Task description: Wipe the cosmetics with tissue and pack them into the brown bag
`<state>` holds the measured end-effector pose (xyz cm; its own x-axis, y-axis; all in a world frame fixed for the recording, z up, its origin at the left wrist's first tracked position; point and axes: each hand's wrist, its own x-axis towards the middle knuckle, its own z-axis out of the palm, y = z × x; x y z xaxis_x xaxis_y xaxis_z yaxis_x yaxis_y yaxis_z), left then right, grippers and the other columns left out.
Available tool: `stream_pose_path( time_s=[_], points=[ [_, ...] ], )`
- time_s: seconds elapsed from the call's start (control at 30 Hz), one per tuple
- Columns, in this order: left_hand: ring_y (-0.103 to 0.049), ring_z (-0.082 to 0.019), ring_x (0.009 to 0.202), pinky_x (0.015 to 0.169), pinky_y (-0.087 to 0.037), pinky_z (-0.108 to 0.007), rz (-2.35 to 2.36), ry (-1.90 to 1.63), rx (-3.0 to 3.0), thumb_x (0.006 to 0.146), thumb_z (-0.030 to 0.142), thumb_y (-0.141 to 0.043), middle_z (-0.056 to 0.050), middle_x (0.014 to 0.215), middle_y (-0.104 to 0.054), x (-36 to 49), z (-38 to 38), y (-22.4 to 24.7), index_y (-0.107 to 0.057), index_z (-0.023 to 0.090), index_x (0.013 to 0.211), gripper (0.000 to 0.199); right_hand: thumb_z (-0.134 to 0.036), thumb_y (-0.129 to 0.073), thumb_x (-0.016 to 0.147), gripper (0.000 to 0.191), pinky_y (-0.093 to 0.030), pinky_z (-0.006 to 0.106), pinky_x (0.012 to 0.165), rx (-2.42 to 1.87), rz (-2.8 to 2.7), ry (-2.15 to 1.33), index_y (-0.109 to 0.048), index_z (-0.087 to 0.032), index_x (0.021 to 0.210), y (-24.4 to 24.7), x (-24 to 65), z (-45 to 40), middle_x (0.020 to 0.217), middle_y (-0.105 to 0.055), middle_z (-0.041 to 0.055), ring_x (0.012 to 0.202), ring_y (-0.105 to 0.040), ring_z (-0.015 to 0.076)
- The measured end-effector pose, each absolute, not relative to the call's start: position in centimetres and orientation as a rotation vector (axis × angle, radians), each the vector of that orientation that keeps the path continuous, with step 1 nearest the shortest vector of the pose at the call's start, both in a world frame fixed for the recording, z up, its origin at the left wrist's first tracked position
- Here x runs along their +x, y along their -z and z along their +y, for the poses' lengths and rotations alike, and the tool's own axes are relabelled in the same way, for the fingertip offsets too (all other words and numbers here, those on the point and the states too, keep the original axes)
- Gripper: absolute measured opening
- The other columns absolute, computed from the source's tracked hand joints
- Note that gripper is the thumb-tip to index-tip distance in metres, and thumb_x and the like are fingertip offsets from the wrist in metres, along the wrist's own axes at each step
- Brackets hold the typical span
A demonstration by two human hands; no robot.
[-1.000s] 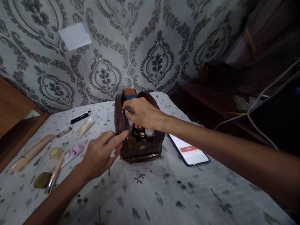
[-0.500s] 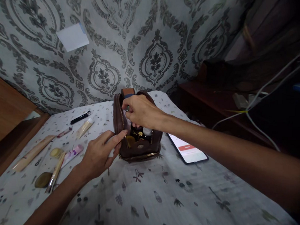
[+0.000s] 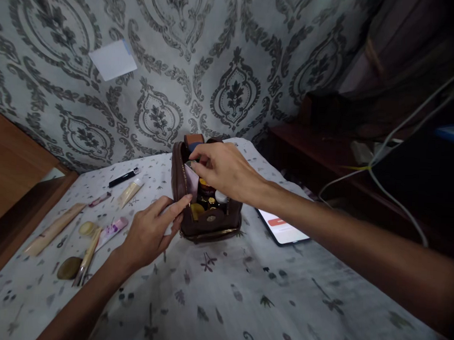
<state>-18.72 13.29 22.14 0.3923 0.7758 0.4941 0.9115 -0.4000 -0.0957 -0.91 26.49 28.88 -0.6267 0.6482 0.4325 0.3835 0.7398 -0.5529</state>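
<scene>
A brown zip bag (image 3: pixel 179 180) stands unzipped on the bed or mattress, with small bottles and jars (image 3: pixel 211 202) showing inside. My left hand (image 3: pixel 149 232) has its index finger on the bag's left rim, the thumb lower against the outside, steadying that edge. Over the opening, my right hand (image 3: pixel 227 170) is bent down with thumb and index finger nearly together. A small roundish, greyish thing (image 3: pixel 191 164) shows at those fingertips; its kind is unclear. Beside the left inner wall rises a pale flat piece (image 3: pixel 191 182). The hand covers the bag's back right part.
At left lie a black pen-like tube (image 3: pixel 123 177), a cream tube (image 3: pixel 129 193), a pink-white tube (image 3: pixel 112 232), a peach tube (image 3: pixel 55 228), a brush (image 3: pixel 88 256) and round pots (image 3: pixel 69 268). A lit phone (image 3: pixel 284 230) is right of the bag. White cables (image 3: pixel 397 132) hang at right.
My right hand has lifted slightly and shifted right, uncovering more of the bag's contents and the pale flat piece. My left hand stays at the rim.
</scene>
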Motion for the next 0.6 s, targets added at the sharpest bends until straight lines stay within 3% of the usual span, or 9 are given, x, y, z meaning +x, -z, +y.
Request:
stream_pose_path(
  time_s=[0.23, 0.3, 0.37, 0.43, 0.5, 0.6],
  points=[
    [-0.066, -0.015, 0.089, 0.077, -0.053, -0.025, -1.590, 0.917, -2.311, 0.099, 0.015, -0.043, -0.006, 0.103, -0.067, -19.2, 11.3, -22.3, -0.044, 0.022, 0.141, 0.042, -0.025, -0.046, 0.097, 0.026, -0.047, 0.028, 0.072, -0.283, -2.274, -0.754, -0.070, -0.015, 0.097, -25.3, 1.5, 19.2, 0.086, -0.069, 0.0073, 0.075, -0.062, 0.0164],
    [-0.067, -0.015, 0.086, 0.076, -0.054, -0.025, -1.704, 1.076, -2.213, 0.100, 0.017, -0.043, -0.005, 0.100, -0.069, -19.0, 10.2, -22.4, -0.051, 0.021, 0.133, 0.035, -0.035, -0.049, 0.097, 0.031, -0.049, 0.030, 0.070, -0.311, -2.245, -1.046, -0.068, -0.013, 0.107, -23.3, 1.0, 17.0, 0.086, -0.069, 0.0089, 0.075, -0.063, 0.0181],
    [-0.068, -0.016, 0.086, 0.076, -0.056, -0.027, -1.780, 1.183, -2.092, 0.100, 0.020, -0.044, -0.005, 0.096, -0.069, -18.6, 9.1, -22.1, -0.057, 0.021, 0.124, 0.028, -0.044, -0.050, 0.096, 0.045, -0.052, 0.031, 0.071, -0.437, -2.007, -1.479, -0.058, -0.014, 0.130, -21.5, -0.3, 15.2, 0.092, -0.068, 0.0084, 0.078, -0.066, 0.0182],
    [-0.068, -0.019, 0.096, 0.081, -0.056, -0.032, -1.786, 1.160, -2.061, 0.099, 0.020, -0.043, -0.008, 0.106, -0.069, -18.1, 8.2, -21.4, -0.057, 0.021, 0.126, 0.030, -0.053, -0.053, 0.093, 0.058, -0.054, 0.031, 0.072, -0.465, -1.596, -1.990, -0.046, -0.021, 0.141, -19.9, -2.1, 14.1, 0.105, -0.066, 0.0081, 0.085, -0.068, 0.0178],
    [-0.065, -0.024, 0.109, 0.089, -0.056, -0.038, -1.763, 1.021, -2.124, 0.097, 0.018, -0.045, -0.012, 0.121, -0.065, -17.8, 7.4, -20.4, -0.044, 0.021, 0.141, 0.044, -0.059, -0.060, 0.087, 0.060, -0.054, 0.030, 0.074, -0.408, -1.182, -2.288, -0.048, -0.027, 0.137, -18.9, -4.1, 13.5, 0.105, -0.066, 0.0041, 0.086, -0.068, 0.0162],
    [-0.057, -0.030, 0.123, 0.099, -0.051, -0.050, -1.775, 0.815, -2.199, 0.089, 0.013, -0.049, -0.019, 0.138, -0.054, -17.6, 6.4, -19.1, -0.010, 0.019, 0.157, 0.079, -0.055, -0.078, 0.071, 0.050, -0.051, 0.025, 0.073, -0.435, -0.847, -2.372, -0.062, -0.025, 0.109, -17.9, -6.3, 12.7, 0.091, -0.068, -0.0002, 0.086, -0.066, 0.0156]
  ],
)
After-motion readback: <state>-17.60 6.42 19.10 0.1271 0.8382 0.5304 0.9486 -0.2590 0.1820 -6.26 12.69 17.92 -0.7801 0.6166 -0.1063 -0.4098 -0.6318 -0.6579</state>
